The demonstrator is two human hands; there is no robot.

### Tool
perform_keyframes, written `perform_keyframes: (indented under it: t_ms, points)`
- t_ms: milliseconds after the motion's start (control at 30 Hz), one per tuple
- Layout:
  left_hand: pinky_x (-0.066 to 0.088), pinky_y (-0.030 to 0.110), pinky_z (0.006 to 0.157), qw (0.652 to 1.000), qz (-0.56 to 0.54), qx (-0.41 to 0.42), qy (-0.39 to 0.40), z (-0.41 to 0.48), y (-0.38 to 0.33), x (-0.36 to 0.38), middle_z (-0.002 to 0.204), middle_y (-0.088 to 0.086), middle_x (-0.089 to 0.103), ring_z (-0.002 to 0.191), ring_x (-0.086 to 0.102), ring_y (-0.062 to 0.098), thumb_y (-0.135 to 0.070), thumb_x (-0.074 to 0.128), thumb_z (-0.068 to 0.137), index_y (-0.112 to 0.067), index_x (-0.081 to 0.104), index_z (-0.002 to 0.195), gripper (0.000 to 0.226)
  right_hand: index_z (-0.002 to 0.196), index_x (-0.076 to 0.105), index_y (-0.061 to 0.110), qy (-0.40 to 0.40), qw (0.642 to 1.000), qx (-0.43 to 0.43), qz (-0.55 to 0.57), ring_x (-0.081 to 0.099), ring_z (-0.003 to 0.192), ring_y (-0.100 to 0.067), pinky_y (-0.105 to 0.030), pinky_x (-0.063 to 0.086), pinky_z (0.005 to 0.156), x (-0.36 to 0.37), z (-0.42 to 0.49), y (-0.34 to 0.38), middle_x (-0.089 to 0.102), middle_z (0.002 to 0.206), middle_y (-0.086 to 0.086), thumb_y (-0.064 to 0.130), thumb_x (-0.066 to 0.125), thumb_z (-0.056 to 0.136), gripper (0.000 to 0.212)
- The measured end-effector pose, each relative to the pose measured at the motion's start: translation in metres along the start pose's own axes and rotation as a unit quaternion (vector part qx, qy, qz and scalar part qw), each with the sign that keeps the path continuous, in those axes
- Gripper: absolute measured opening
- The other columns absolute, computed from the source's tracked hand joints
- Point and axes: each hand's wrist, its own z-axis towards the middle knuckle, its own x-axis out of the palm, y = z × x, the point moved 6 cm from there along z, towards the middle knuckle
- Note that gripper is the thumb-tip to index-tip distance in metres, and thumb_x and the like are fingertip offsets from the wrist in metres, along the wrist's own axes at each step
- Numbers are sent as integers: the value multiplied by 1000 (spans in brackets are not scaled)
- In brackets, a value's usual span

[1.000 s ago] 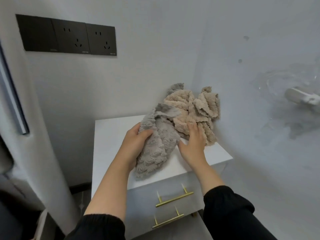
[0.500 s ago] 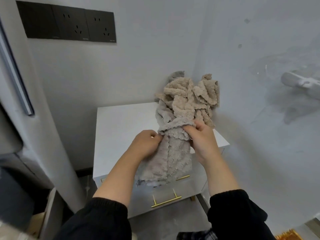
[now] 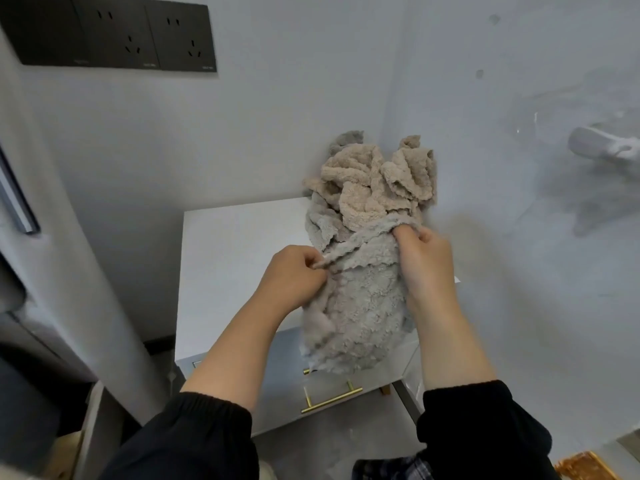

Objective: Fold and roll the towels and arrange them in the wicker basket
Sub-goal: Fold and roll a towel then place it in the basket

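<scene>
The grey fluffy fleece towel [image 3: 360,306] hangs over the front edge of the white bench [image 3: 235,258], held up by its top hem. Our left hand [image 3: 294,275] pinches one end of that hem and our right hand [image 3: 427,258] grips the other, the two apart. We judge it best to find both corners and pull the hem taut before folding. At the bench's back corner sits a crumpled beige fleece towel heap [image 3: 374,181]; black wall sockets [image 3: 114,32] hang above the bench.
</scene>
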Motion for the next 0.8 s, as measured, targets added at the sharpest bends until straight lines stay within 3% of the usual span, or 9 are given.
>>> perform_keyframes:
  t_ms: [33, 100, 200, 300, 367, 500, 633, 733, 800]
  points:
    - [32, 23, 50, 999, 29, -8, 18, 0, 2, 2, 60, -2, 47, 59, 42, 15, -4, 52, 80, -7, 61, 71, 13, 74, 53, -5, -10, 1000, 11, 4, 47, 61, -30, -42, 37, 59, -4, 1, 0, 54, 73, -31, 30, 56, 74, 36]
    - [31, 21, 47, 999, 17, -25, 42, 1, 6, 5, 60, -2, 47, 57, 43, 15, -8, 54, 85, -10, 61, 71, 16, 78, 61, 2, -9, 999, 32, 20, 57, 67, -33, -42, 44, 63, -10, 3, 2, 62, 79, -24, 31, 58, 73, 29]
    - [29, 17, 41, 975, -190, -83, 77, -2, 12, 6, 56, -2, 50, 43, 44, 10, -15, 54, 95, -19, 58, 71, 24, 76, 66, 7, 94, 992, 77, 29, 66, 70, -25, -35, 53, 69, -16, 7, 4, 67, 74, -13, 17, 57, 86, 17]
    - [44, 16, 45, 926, -329, -91, 162, -6, 9, 5, 63, 0, 62, 48, 57, 8, -11, 51, 97, -12, 61, 78, 21, 74, 65, 6, 213, 967, 129, -57, 68, 65, -23, -32, 56, 65, -19, -2, 4, 70, 72, -12, 12, 56, 90, 19]
    - [49, 19, 54, 941, -275, -85, 179, -5, 14, 5, 68, 2, 64, 55, 59, 10, -13, 55, 95, -10, 63, 82, 16, 64, 57, 12, 167, 963, 107, -182, 60, 61, -24, -30, 51, 62, -31, 4, 0, 61, 65, -10, 12, 54, 90, 26]
    - [55, 28, 68, 949, -253, -104, 155, 2, 29, -1, 78, 8, 68, 66, 65, 16, -13, 69, 84, -11, 68, 88, 5, 48, 37, 14, -55, 913, -38, -403, 44, 58, -30, -29, 30, 46, -61, 22, 4, 38, 50, -6, 13, 51, 85, 39]
    - [56, 31, 76, 960, -232, -101, 120, 8, 39, -21, 86, 12, 66, 82, 64, 22, 6, 70, 77, -9, 68, 89, 19, 53, 33, 10, -159, 907, -117, -372, 30, 53, -26, -33, 18, 46, -71, 26, 3, 30, 49, -7, 6, 52, 78, 31]
    - [46, 27, 61, 987, -130, -90, -38, 11, 47, -44, 74, 6, 65, 71, 57, 18, 2, 73, 76, -13, 69, 73, 16, 60, 45, 6, -179, 916, -134, -334, 37, 56, -24, -33, 23, 49, -64, 25, -4, 42, 56, -8, 5, 51, 80, 21]
    - [40, 24, 57, 983, -126, -69, -114, 11, 48, -52, 68, 4, 62, 64, 53, 15, 0, 70, 78, -15, 67, 68, 18, 59, 41, 6, -204, 927, -162, -270, 33, 55, -19, -27, 25, 48, -62, 20, -2, 37, 56, -5, 3, 49, 82, 24]
